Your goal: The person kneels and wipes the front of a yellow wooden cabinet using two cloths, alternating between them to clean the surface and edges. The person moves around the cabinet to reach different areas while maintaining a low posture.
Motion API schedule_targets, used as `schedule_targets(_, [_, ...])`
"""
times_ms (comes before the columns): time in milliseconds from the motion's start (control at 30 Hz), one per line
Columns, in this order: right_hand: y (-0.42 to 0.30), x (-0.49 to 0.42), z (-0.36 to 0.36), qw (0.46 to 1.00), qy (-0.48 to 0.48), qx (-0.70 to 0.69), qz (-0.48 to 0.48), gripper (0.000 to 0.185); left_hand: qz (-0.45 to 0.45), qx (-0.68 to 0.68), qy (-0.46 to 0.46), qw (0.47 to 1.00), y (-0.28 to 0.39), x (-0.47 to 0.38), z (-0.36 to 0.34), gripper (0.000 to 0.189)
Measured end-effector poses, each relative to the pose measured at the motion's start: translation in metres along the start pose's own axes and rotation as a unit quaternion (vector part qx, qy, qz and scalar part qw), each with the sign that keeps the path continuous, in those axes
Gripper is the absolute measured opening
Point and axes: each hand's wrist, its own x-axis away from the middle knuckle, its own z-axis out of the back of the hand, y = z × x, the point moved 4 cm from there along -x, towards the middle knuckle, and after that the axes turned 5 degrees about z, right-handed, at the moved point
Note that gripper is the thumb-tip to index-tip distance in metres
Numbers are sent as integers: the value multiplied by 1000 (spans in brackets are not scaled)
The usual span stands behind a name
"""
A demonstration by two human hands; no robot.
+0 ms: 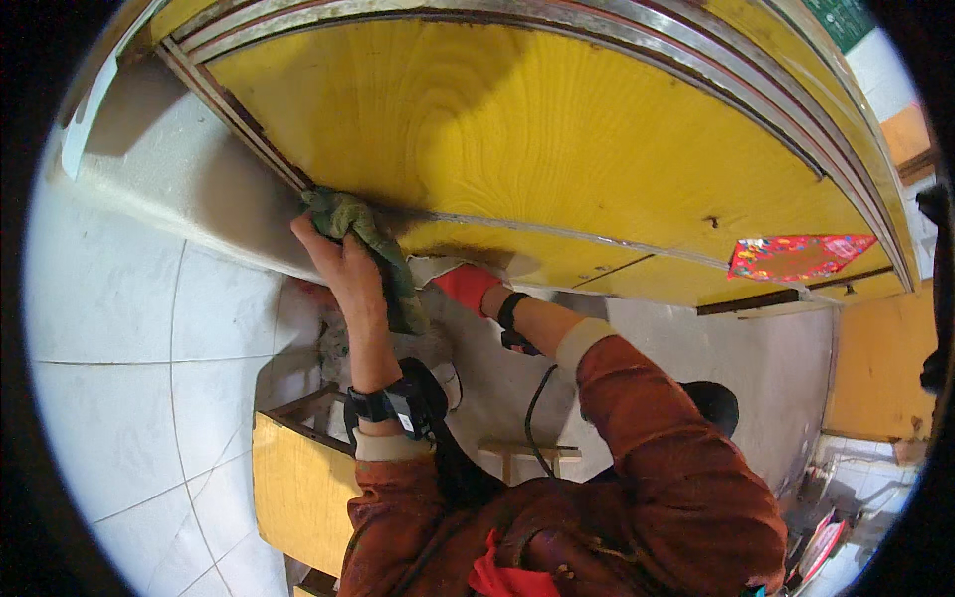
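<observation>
My left hand (pixel 347 272) is bare and closed around a bunched green cloth (pixel 399 291). The cloth presses against the lower left corner of a yellow wood-grain cabinet panel (pixel 515 127), where the metal trim strip (pixel 239 123) ends. A length of the cloth hangs down beside my wrist. On my right hand (pixel 468 289) is a red glove, and it sits at the cabinet's lower edge, right of the cloth. Its fingertips are hidden, so I cannot see whether they hold anything. Dark grime marks the panel near both hands.
A red patterned paper packet (pixel 802 257) is fixed to the panel's right part. White tiles (pixel 112 298) cover the surface at left. A yellow wooden drawer (pixel 302 477) stands by my left forearm. Below my arms are a small wooden stool (pixel 530 452) and a black cable (pixel 531 418).
</observation>
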Motion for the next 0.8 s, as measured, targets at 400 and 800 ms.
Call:
schedule_targets(400, [138,122,-30,995,6,93,-34,40,-49,-7,31,998,-3,-1,-7,40])
schedule_targets(800, [149,258,87,981,125,150,-5,41,-79,53,55,994,-6,5,-22,33])
